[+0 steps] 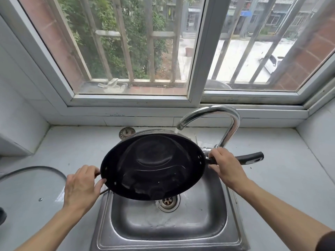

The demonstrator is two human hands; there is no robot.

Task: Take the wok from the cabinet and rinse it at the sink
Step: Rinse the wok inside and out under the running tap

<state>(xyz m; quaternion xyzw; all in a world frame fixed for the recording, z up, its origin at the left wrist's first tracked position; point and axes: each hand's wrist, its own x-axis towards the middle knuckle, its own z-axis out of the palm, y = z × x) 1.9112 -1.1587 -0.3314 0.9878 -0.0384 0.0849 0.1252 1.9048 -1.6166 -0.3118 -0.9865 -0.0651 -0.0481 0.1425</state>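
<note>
most of the job looks done: your left hand [79, 185] grips the rim loop and your right hand [224, 165] wraps the long handle, tilting the wok [152, 166] over the sink [230, 230] under the running tap [213, 115], with only rinsing left.

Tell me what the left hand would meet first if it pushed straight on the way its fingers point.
The left hand already grips the small side handle of the round black wok, fingers pointing right and up. Pushed on, it would likely press against the wok's rim first; depth is hard to judge.
</note>
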